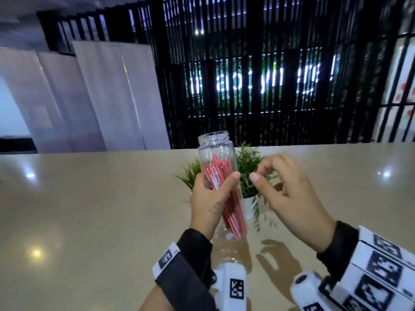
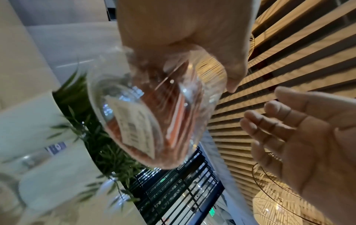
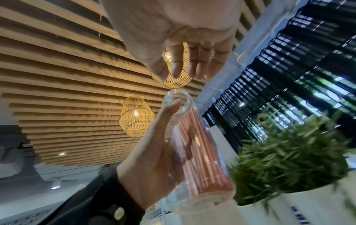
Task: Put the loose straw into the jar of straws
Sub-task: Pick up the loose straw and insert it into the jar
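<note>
Right now the red straws (image 1: pixel 226 196) all stand inside the clear jar (image 1: pixel 216 151), which the left hand (image 1: pixel 210 198) grips around its middle, lifted above the beige desk (image 1: pixel 89 209). Just beside it, the right hand (image 1: pixel 289 198) hovers empty, fingers loosely curled. Behind them stands a potted plant (image 1: pixel 249 176).

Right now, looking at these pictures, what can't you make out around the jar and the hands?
- Label on the jar: left wrist view, print blurred, unreadable.
- Left hand fingers: head view, wrapped behind the jar.
- Whether the right hand pinches anything: no straw shows in any view.
- Straws: overlapping, uncountable.
- Plant pot: head view, mostly behind jar and right hand.
</note>
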